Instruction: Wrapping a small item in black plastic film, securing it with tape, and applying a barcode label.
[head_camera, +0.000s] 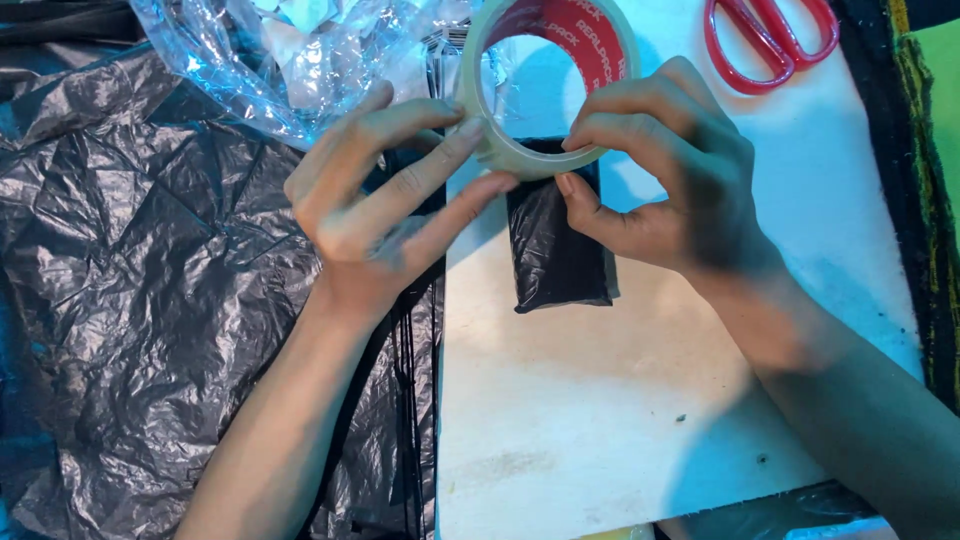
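Both hands hold a roll of clear tape (612, 40) with a red inner core, upright above a white board (600, 400). My left hand (385, 190) grips the roll's lower left rim with thumb and fingers. Fingertips of my right hand (665, 170) pinch the lower rim on the right side. Just below the roll, a small packet wrapped in black plastic (555, 250) lies on the board, between the two hands.
Crumpled black plastic sheeting (150, 300) covers the left side. A clear plastic bag (270, 60) lies at the top left. Red-handled scissors (765, 40) rest on the board at the top right. A dark edge with green surface (935, 150) runs along the right.
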